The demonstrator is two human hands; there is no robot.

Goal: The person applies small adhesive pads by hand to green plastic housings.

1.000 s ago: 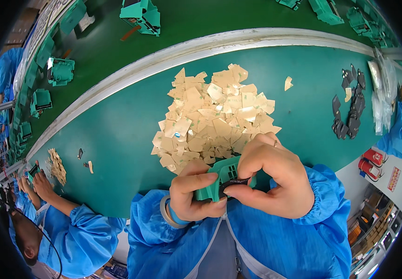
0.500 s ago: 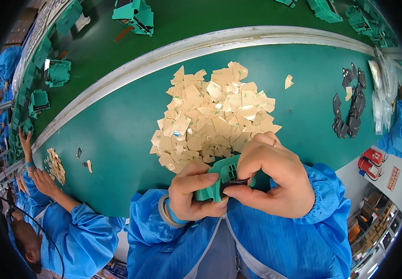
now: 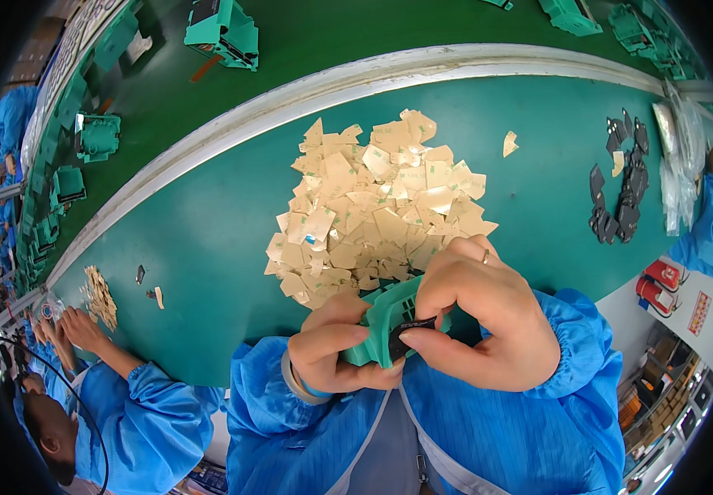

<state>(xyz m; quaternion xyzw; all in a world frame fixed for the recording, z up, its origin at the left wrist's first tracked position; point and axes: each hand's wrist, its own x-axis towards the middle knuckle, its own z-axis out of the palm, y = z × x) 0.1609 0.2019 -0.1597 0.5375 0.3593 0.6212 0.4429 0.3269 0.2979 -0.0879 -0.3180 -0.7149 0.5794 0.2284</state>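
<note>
My left hand (image 3: 331, 346) is closed around a green plastic housing (image 3: 385, 318), held low in front of my chest. A small flat black piece (image 3: 410, 338) is pinched between the thumb and fingers of my right hand (image 3: 488, 322), set against the housing's open side. Part of the housing is hidden behind my fingers. Just beyond both hands spreads a large heap of tan backing-paper pieces (image 3: 381, 198) on the green table.
Several black pieces (image 3: 627, 190) lie at the right beside clear plastic bags (image 3: 680, 165). Past a pale rail (image 3: 373, 66), a dark green belt carries green housings (image 3: 223, 33). At left, a co-worker in blue (image 3: 142, 421) sits by a small tan heap (image 3: 101, 297).
The black piece has turned, showing more of its flat face, and the housing has tilted in my left hand. Housings on the belt have shifted left. The co-worker's raised hand has come down.
</note>
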